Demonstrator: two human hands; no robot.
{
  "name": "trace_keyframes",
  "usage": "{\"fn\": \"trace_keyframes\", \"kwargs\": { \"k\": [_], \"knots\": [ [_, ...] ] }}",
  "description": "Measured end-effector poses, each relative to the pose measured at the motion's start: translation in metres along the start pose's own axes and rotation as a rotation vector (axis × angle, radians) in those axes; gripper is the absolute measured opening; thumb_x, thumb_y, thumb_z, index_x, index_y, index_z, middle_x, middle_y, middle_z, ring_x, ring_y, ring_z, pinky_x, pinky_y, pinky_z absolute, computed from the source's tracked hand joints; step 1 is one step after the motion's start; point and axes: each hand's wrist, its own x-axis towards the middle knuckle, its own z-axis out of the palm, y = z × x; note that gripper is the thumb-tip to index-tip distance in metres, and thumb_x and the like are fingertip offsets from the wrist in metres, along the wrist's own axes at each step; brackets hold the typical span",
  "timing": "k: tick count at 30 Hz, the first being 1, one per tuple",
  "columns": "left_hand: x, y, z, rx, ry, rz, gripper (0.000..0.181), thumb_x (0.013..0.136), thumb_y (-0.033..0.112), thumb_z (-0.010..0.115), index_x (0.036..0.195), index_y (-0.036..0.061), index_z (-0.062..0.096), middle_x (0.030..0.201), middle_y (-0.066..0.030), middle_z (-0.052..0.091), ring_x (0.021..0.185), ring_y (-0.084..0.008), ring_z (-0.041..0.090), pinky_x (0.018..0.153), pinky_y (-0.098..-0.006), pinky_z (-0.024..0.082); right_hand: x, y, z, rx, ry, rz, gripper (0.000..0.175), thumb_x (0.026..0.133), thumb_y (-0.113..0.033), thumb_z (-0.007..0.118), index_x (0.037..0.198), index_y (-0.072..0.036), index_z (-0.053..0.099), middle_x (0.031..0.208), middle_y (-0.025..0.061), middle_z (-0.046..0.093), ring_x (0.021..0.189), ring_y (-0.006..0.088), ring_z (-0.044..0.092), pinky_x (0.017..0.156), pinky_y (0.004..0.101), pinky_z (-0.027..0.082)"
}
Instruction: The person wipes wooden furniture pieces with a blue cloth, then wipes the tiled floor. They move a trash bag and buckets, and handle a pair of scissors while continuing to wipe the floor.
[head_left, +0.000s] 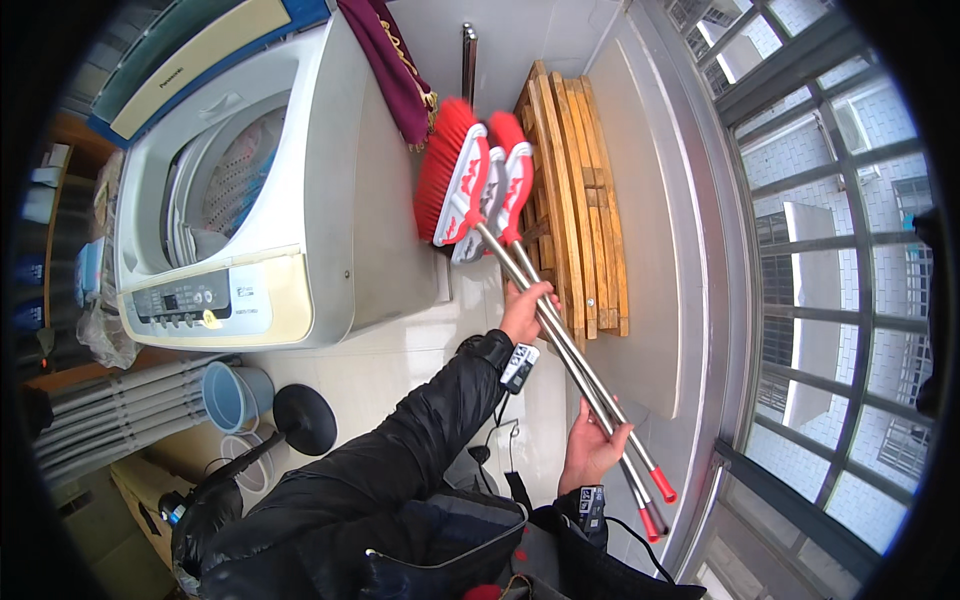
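A bundle of brooms is held slanting before me. Its metal handles (574, 351) run close together, with red end caps at the lower right. One broom head (463, 187) has red bristles and a red-and-white body; another red-and-white head (517, 180) lies beside it, and a grey head (489, 196) shows partly between them. My left hand (523, 311) is wrapped around the handles below the heads. Lower down, my right hand (596, 444) holds the same handles near their capped ends, its palm partly turned up.
A top-loading washing machine (375, 187) with its lid raised stands left, a maroon cloth (397, 67) hanging at its corner. Folded wooden slats (574, 202) lean against the right wall. Buckets (225, 397) and a black round-based stand (305, 420) are lower left; a barred window (847, 247) is right.
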Motion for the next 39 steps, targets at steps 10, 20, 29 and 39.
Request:
{"fn": "trace_keyframes", "kwargs": {
  "k": [10, 20, 29, 39],
  "knots": [
    [-0.008, 0.072, 0.077, 0.624, -0.331, 0.631, 0.062, 0.085, -0.004, 0.055, 0.142, 0.0066, 0.035, 0.09, -0.0033, 0.052, 0.074, -0.0119, 0.053, 0.066, -0.029, 0.048, -0.012, 0.036, -0.036, -0.389, -0.233, 0.849, 0.064, 0.104, -0.054, 0.038, 0.133, 0.002, 0.047, 0.143, 0.0287, 0.048, 0.134, 0.0423, 0.048, 0.108, 0.0572, 0.042],
    [0.117, 0.19, 0.135, 0.902, -0.313, 0.973, 0.062, 0.08, -0.003, 0.057, 0.138, 0.0062, 0.036, 0.089, -0.0043, 0.058, 0.082, -0.0157, 0.058, 0.076, -0.0312, 0.05, 0.032, 0.033, -0.038, -0.601, -0.002, 0.617, 0.042, 0.102, -0.031, 0.053, 0.132, -0.001, 0.049, 0.13, 0.025, 0.059, 0.121, 0.038, 0.059, 0.099, 0.0495, 0.05],
    [0.215, 0.227, 0.145, 1.23, -0.318, 1.109, 0.078, 0.079, -0.004, 0.054, 0.151, 0.0119, 0.03, 0.093, -0.0086, 0.059, 0.083, -0.021, 0.059, 0.08, -0.0348, 0.051, 0.054, 0.027, -0.077, -0.665, 0.112, 0.484, 0.041, 0.103, -0.031, 0.051, 0.131, -0.002, 0.047, 0.127, 0.0242, 0.061, 0.113, 0.0355, 0.064, 0.092, 0.0466, 0.054],
    [0.324, 0.246, 0.114, 1.393, -0.399, 1.122, 0.041, 0.085, 0.002, 0.063, 0.123, 0.0033, 0.048, 0.102, -0.0107, 0.068, 0.093, -0.024, 0.068, 0.082, -0.0378, 0.054, 0.061, 0.058, -0.095, -0.755, 0.24, 0.571, 0.042, 0.101, -0.029, 0.051, 0.131, 0.0, 0.047, 0.123, 0.0235, 0.062, 0.109, 0.0341, 0.066, 0.088, 0.0441, 0.056]
  ]
}}
